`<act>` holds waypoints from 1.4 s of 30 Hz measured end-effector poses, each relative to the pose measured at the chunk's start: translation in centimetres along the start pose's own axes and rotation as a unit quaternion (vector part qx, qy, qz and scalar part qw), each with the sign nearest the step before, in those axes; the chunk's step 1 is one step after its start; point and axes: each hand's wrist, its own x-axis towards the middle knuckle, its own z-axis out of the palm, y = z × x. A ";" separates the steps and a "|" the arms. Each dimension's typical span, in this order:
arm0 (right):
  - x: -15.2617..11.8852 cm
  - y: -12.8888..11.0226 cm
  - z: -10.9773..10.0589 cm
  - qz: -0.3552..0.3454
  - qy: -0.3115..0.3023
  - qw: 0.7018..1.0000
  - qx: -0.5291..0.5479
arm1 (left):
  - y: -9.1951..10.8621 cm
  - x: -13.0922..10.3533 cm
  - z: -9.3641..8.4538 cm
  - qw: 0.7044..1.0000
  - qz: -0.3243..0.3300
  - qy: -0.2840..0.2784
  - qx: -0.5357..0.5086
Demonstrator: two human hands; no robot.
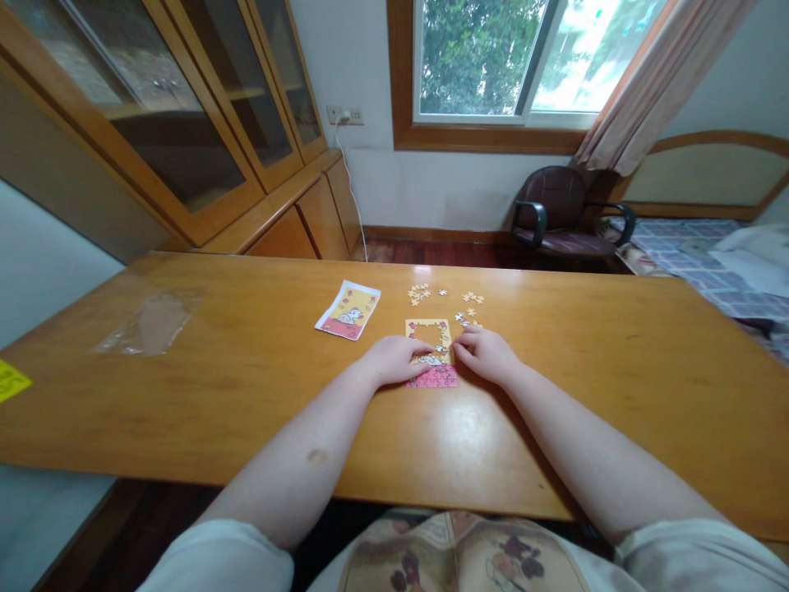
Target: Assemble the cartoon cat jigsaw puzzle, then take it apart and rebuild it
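Observation:
A partly assembled jigsaw puzzle [436,377] lies flat on the table between my hands, pink along its near edge and yellow higher up, with an open gap inside its upper frame. My left hand [398,359] rests on its left side, thumb and fingers apart over the joined pieces. Close to the right edge, my right hand [486,354] has its fingers curled in together; whatever may be between the fingertips is hidden. One loose-looking piece [440,349] shows at the lower rim of the gap. Several loose puzzle pieces [472,298] lie just beyond my right hand.
More pieces [418,293] are heaped behind the puzzle. A picture sheet [349,310] lies left of them on the wooden table [259,395]. Farther left are a clear plastic bag [154,322] and a yellow label [11,380]. An armchair [564,210] stands past the far edge.

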 end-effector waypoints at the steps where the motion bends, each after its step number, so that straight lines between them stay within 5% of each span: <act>1: 0.0 0.0 -0.1 0.003 0.005 1.000 -0.002 | 0.0 0.0 0.0 1.000 -0.001 0.001 -0.001; 42: -0.1 -0.3 0.1 -0.012 -0.014 0.999 0.045 | 0.1 0.0 -0.2 1.000 -0.024 0.010 -0.007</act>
